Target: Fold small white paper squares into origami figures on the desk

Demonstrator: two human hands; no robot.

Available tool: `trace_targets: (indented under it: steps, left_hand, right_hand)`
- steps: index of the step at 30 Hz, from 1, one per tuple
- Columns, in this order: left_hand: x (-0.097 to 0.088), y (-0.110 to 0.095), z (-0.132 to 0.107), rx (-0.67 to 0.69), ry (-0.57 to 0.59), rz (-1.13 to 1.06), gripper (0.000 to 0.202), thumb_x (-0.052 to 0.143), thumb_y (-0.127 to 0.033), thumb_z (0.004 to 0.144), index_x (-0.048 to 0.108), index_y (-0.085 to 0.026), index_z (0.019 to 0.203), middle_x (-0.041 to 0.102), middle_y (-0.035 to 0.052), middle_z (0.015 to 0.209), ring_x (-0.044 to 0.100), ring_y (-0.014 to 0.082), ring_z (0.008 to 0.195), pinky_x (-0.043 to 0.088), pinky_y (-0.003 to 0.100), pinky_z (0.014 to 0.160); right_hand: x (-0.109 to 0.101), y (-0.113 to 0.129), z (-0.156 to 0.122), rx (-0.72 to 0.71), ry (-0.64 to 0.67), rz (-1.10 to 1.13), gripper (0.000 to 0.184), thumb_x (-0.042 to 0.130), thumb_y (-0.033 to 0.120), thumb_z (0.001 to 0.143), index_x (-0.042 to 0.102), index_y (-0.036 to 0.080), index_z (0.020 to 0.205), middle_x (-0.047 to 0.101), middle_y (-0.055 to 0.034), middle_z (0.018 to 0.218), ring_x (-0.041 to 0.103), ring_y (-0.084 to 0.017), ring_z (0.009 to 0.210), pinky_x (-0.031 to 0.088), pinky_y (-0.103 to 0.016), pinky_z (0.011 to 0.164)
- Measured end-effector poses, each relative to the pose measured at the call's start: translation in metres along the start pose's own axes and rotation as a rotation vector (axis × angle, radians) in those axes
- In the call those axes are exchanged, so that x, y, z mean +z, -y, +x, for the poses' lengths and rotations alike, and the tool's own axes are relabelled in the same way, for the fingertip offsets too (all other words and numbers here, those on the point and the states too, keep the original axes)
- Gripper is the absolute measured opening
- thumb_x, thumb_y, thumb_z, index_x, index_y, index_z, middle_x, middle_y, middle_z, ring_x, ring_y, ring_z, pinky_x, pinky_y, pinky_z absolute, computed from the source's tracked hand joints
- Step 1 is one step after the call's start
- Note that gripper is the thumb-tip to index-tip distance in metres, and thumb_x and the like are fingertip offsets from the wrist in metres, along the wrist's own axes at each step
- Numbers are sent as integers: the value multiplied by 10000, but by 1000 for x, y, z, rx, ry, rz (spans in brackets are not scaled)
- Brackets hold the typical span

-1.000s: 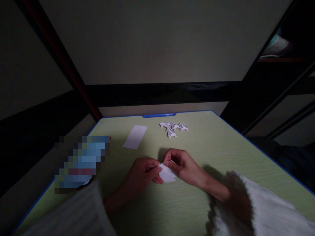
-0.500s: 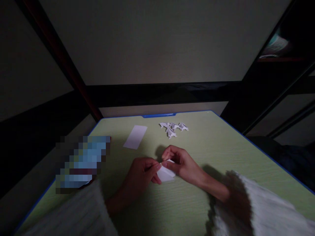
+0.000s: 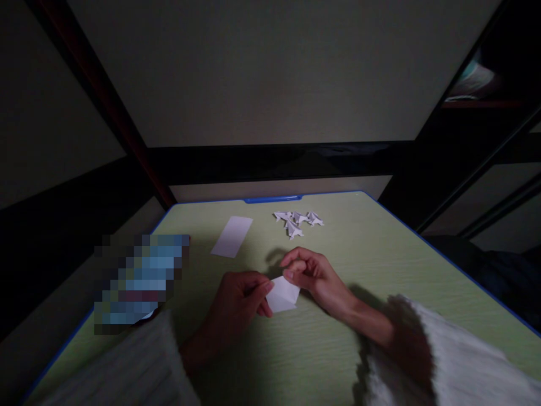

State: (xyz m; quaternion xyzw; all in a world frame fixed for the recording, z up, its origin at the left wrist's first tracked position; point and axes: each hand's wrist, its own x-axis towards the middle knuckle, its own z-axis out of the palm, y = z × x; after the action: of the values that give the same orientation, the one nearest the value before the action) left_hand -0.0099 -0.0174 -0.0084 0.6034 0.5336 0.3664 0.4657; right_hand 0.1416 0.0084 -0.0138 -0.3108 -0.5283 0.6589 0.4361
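Between my two hands is a small piece of folded white paper (image 3: 282, 294), with a crease running across its lower part. My left hand (image 3: 247, 296) pinches its left edge between thumb and fingers. On the upper right side, the thumb and fingers of my right hand (image 3: 315, 275) are closed on the paper's edge. Beyond my hands, several small folded white paper figures (image 3: 295, 228) lie grouped together near the table's far side. A flat white paper sheet (image 3: 232, 237) lies to their left.
The pale green table (image 3: 363, 242) has a blue rim and a blue handle (image 3: 274, 198) at its far edge. A blurred-out, bluish object (image 3: 147, 276) lies at the left. Behind the table stands a pale panel (image 3: 270, 84); dark shelving is at the right.
The paper has turned so that more of its face shows. My right hand's fingers have lifted and shifted slightly right, and my two thumbs are further apart.
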Motion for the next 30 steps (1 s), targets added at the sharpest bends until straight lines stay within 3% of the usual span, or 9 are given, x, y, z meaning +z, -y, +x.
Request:
trace_targets:
  steps: [8, 14, 19, 23, 26, 30]
  left_hand:
    - [3, 2, 5, -95, 118, -133, 200, 501, -240, 666, 536, -136, 498, 545, -17, 342, 470, 82, 311, 370, 177, 361]
    - [2, 4, 4, -104, 80, -157, 194, 513, -247, 651, 531, -137, 493, 508, -34, 310, 451, 76, 282, 329, 166, 322]
    - [2, 0, 3, -120, 54, -206, 199, 521, -259, 634, 525, -137, 477, 504, -34, 298, 438, 73, 266, 331, 170, 317]
    - [-2, 0, 4, -135, 17, -255, 197, 548, -270, 610, 528, -132, 469, 511, -29, 298, 439, 74, 273, 339, 175, 329]
    - [-7, 1, 6, -122, -90, -332, 186, 567, -279, 605, 533, -132, 498, 531, -30, 322, 445, 66, 299, 335, 167, 348]
    - [-8, 1, 8, -121, -110, -364, 189, 578, -284, 612, 537, -126, 518, 540, -24, 334, 432, 62, 308, 317, 169, 355]
  right_hand:
    - [0, 2, -2, -33, -27, -196, 154, 567, 234, 680, 455, 141, 730, 437, 74, 447, 330, -42, 386, 235, -168, 379]
    - [2, 4, -4, -86, -50, -310, 128, 543, 215, 697, 450, 150, 756, 409, 76, 468, 344, -51, 414, 257, -173, 396]
    - [3, 2, -4, -139, -98, -279, 122, 530, 223, 711, 425, 172, 744, 329, 101, 437, 295, -46, 388, 225, -166, 376]
    - [-8, 2, -1, -205, -242, -249, 147, 571, 206, 681, 432, 164, 656, 251, 120, 399, 209, -28, 359, 171, -157, 354]
    - [-18, 5, 3, -194, -345, -126, 110, 537, 232, 716, 444, 173, 717, 351, 112, 377, 246, -28, 332, 165, -155, 342]
    - [-16, 7, 4, -126, -134, 55, 164, 618, 220, 641, 497, 143, 722, 525, 40, 541, 447, -50, 469, 314, -165, 438]
